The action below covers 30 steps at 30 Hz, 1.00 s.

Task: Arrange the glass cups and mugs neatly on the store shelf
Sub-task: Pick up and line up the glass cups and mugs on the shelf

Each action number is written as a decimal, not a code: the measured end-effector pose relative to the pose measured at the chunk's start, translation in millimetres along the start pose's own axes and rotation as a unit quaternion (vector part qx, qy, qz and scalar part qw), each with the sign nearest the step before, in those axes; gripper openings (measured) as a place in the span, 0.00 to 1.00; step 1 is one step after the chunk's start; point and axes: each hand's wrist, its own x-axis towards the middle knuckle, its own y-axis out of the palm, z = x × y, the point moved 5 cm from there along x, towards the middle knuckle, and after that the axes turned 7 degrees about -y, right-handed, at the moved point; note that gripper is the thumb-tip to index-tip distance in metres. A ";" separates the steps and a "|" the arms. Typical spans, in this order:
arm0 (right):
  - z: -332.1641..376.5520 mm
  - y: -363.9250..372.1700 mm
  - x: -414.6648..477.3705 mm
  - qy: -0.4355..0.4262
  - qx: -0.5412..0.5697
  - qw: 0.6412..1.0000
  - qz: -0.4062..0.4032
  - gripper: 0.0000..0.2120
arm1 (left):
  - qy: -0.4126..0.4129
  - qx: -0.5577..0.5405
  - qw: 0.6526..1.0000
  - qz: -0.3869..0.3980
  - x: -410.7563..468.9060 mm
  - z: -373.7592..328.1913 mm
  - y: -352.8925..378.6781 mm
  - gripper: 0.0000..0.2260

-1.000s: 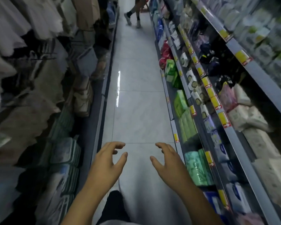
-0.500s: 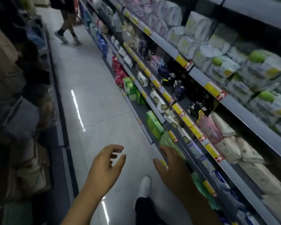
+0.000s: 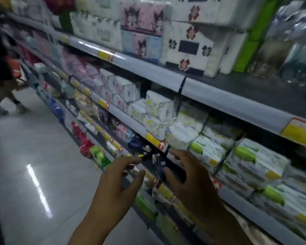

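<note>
Left hand point(image 3: 119, 181) and right hand point(image 3: 189, 179) hover empty, fingers spread and loosely curved, before the grey metal shelf edge point(image 3: 237, 103); soft white plastic-wrapped tissue packs point(image 3: 159, 106) just below it.

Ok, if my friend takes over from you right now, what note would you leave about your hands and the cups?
Left hand: open, holding nothing, raised in front of the shelves.
Right hand: open, holding nothing, close to the shelf edge.
Cups and mugs: none clearly in view. The shelves here hold tissue packs and wipe packs. The shiny things at the top right are too blurred to name.
Done: nothing arranged that can be seen.
Left: find the cups and mugs, then line them up neatly on their shelf.
</note>
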 end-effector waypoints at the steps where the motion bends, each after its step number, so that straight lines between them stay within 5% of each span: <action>1: 6.9 -16.4 13.9 -0.009 -0.015 0.999 -0.029 0.19 | 0.038 -0.004 0.999 0.018 22.9 -20.4 1.1 0.15; 11: 61.6 -158.2 99.4 -0.025 -0.181 0.953 -0.243 0.18 | 0.359 -0.049 0.927 0.095 180.8 -188.4 10.5 0.11; 17: 58.6 -232.4 92.2 0.049 -0.313 0.896 -0.312 0.18 | 0.456 -0.051 0.861 0.221 195.9 -258.9 53.4 0.12; 24: 27.7 -303.1 126.9 0.158 -0.376 0.877 -0.253 0.18 | 0.511 0.078 0.834 0.196 228.9 -343.0 133.2 0.16; 30: -14.3 -345.9 190.0 0.284 -0.459 0.838 -0.078 0.17 | 0.456 0.290 0.821 0.184 249.6 -380.9 199.4 0.19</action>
